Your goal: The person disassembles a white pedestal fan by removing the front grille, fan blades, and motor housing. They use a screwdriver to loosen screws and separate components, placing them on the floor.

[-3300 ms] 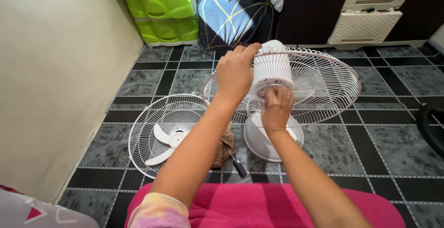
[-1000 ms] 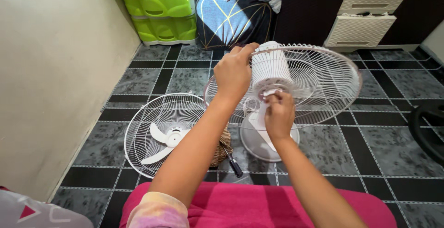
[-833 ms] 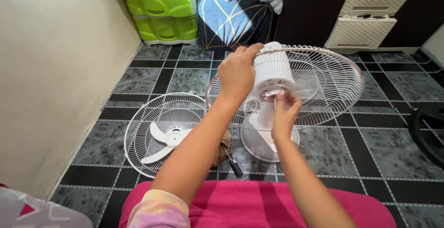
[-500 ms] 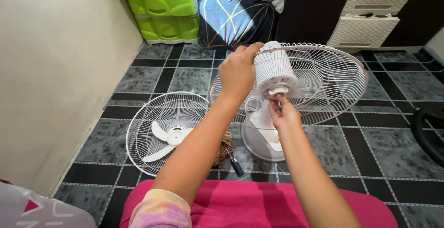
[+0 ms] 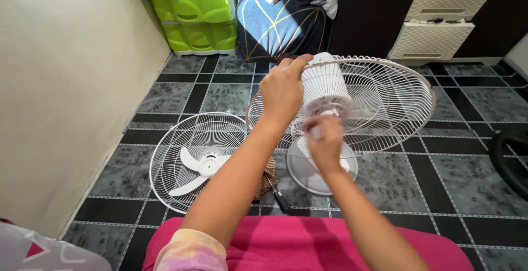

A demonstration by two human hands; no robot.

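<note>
A person seated on a dark tiled floor (image 5: 418, 177) works on a white ribbed fan motor housing (image 5: 325, 86) at centre. The left hand (image 5: 281, 92) grips the housing's top where it meets the white wire rear guard (image 5: 385, 97); the right hand (image 5: 324, 139), blurred, is closed at the spindle end. At eight o'clock, a detached white wire front grille (image 5: 190, 158) cradles a white three-blade propeller (image 5: 199, 166). At eleven o'clock stand stacked lime-green plastic drawers (image 5: 192, 12), contents unclear.
</note>
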